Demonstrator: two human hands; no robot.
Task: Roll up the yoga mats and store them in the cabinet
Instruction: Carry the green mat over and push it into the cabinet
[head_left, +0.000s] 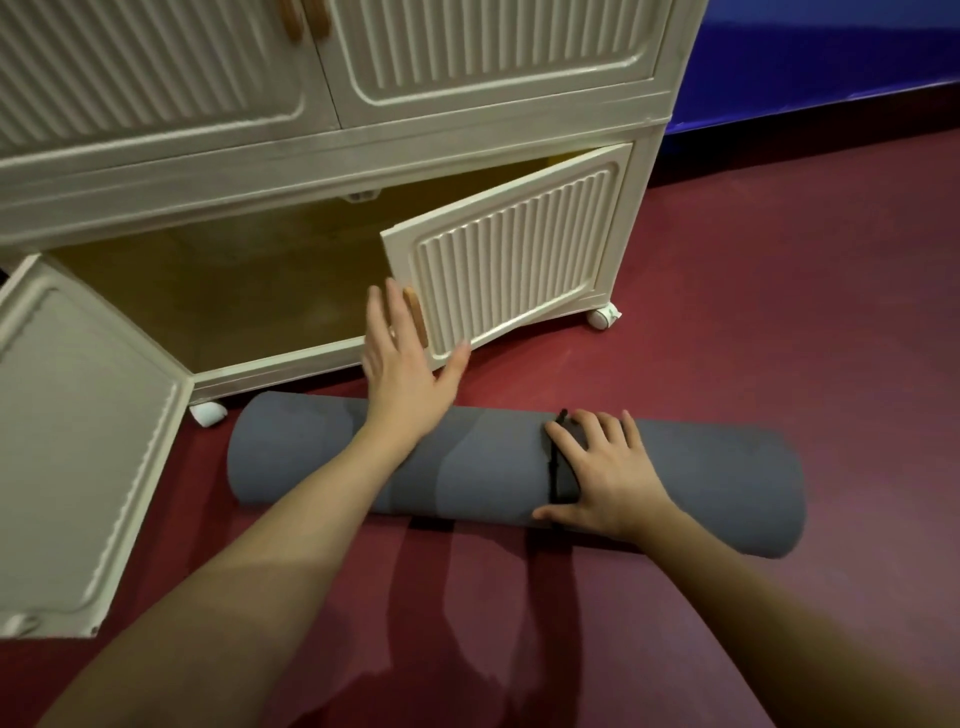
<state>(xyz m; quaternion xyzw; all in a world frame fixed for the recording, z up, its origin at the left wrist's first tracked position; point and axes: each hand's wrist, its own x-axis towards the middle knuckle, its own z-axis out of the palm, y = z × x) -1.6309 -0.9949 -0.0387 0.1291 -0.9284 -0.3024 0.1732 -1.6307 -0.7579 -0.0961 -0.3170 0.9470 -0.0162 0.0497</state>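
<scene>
A grey yoga mat (467, 467) lies rolled up on the dark red floor in front of a cream cabinet (322, 150), with a black strap (556, 462) around it right of its middle. My right hand (602, 473) rests on the roll beside the strap, fingers spread over the top. My left hand (402, 364) reaches past the mat with straight fingers, touching the free edge of the cabinet's lower right door (519, 260) by its wooden handle (415, 317). That door stands partly open. The lower left door (78, 441) is swung wide open.
The lower compartment (234, 296) shows a bare yellowish inside. The cabinet stands on white castors (604, 316). Its upper doors (467, 47) are closed. A blue padded wall (831, 52) runs at the back right, with dark red floor (779, 312) to the right of the cabinet.
</scene>
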